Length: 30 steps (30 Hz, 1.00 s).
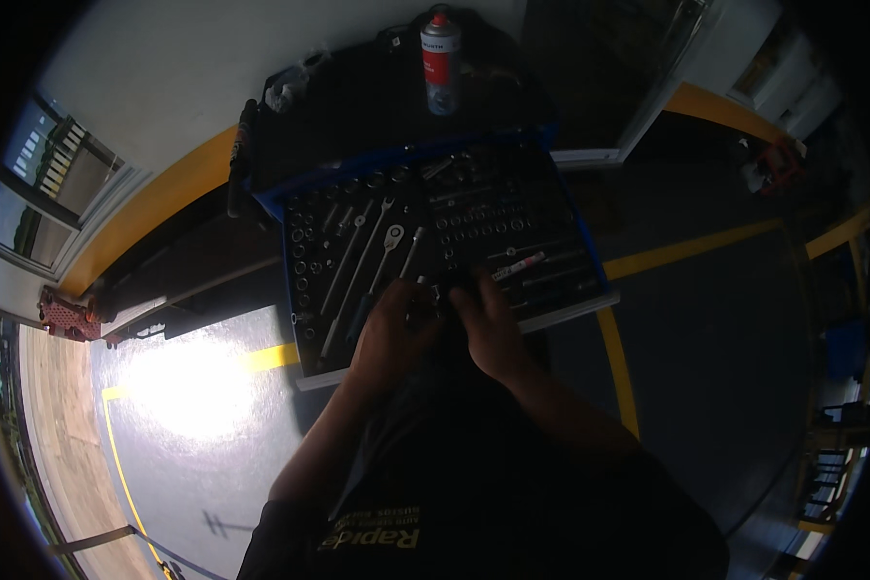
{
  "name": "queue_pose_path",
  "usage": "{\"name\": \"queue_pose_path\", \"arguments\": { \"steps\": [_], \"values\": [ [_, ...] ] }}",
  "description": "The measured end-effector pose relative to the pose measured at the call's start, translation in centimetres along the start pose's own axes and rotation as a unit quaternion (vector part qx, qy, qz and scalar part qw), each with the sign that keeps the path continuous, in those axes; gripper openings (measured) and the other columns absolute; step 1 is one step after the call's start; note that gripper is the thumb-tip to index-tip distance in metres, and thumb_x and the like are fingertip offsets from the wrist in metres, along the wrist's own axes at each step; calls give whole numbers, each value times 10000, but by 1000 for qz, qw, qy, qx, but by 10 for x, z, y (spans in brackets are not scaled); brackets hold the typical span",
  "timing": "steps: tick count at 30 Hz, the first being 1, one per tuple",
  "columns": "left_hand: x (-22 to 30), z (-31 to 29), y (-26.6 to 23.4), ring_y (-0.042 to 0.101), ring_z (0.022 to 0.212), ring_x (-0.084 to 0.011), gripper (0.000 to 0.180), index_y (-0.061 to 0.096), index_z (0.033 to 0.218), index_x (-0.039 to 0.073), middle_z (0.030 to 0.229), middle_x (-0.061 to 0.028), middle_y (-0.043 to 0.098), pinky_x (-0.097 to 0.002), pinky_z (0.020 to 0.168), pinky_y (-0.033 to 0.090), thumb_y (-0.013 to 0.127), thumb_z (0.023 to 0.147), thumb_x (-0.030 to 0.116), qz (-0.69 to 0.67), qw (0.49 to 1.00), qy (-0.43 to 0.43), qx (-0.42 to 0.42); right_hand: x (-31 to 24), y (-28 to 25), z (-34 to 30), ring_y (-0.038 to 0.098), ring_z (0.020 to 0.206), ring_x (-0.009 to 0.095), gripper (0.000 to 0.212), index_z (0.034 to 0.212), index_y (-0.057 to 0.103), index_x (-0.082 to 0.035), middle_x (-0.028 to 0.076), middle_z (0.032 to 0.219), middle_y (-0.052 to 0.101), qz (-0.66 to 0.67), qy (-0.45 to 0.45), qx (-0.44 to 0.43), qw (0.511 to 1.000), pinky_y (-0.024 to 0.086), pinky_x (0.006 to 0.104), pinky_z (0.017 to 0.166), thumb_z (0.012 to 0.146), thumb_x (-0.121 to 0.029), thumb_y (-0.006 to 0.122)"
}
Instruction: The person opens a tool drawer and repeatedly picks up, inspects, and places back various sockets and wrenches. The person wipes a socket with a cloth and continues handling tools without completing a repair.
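Observation:
Both my hands are over the front of an open tool drawer (pixel 425 217) lined with black trays. My left hand (pixel 393 324) has its fingers curled in, and a small shiny metal piece (pixel 435 292) shows at its fingertips; its kind is too dark to make out. Close beside it, my right hand (pixel 493 329) has its fingers bent toward the same spot, and what they hold is hidden in shadow. Just beyond my left hand lie a ratchet (pixel 393 238) and a combination wrench (pixel 387 207). Rows of sockets (pixel 300 251) line the left edge. A white and red marker-like stick (pixel 519 266) lies beyond my right hand.
A spray can (pixel 441 68) with a red cap stands on the dark top of the blue tool cart (pixel 406 150). Crumpled clear plastic (pixel 285 94) lies at its far left. Yellow lines (pixel 619 367) mark the grey floor (pixel 706 338). A red perforated object (pixel 68 311) is by the left wall.

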<state>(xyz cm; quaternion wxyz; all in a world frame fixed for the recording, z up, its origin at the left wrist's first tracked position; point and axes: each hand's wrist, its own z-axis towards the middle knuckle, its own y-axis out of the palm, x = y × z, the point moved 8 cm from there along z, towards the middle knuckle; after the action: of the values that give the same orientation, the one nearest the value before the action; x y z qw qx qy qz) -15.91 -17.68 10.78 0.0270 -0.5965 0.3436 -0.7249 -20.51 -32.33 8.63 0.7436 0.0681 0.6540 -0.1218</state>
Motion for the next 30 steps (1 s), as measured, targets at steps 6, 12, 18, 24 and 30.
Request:
{"name": "queue_pose_path", "arguments": {
  "steps": [6,12,18,24,30],
  "values": [
    [-21,-2,2,672,819,-149,275,648,1187,14,915,-59,665,-303,713,535,711,938,113,-81,990,-98,-58,-1,4,-2,671,1111,259,304,1262,579,1,154,1153,692,-32,-8,-45,998,502,390,968,1044,-210,598],
    [-66,-5,23,661,784,-111,280,673,1204,15,936,-43,683,-277,693,532,714,977,174,-328,901,-271,-88,14,-10,-3,642,1176,285,417,1317,564,6,177,1219,668,-77,55,-21,995,476,409,1025,1046,-309,592],
    [-63,8,18,688,1063,-217,380,642,1330,22,1201,-117,706,-329,914,543,674,989,185,-91,988,-103,-70,38,-12,-3,593,1262,307,472,1369,510,22,214,1305,620,-41,61,-23,997,452,405,1062,1049,-315,591],
    [-37,10,24,706,1034,-169,388,647,1332,20,1155,-130,725,-299,875,562,706,970,147,-128,991,-36,8,29,7,1,557,1309,283,579,1485,412,43,222,1418,553,33,56,-73,995,438,377,1093,1078,-340,563],
    [0,0,6,733,1006,-238,299,672,1173,-31,1130,-194,728,-345,855,570,736,938,143,-73,994,-65,46,22,-2,4,658,1148,252,451,1324,548,20,182,1209,676,-113,-10,-43,993,505,376,963,1075,-355,579]
  ]
}}
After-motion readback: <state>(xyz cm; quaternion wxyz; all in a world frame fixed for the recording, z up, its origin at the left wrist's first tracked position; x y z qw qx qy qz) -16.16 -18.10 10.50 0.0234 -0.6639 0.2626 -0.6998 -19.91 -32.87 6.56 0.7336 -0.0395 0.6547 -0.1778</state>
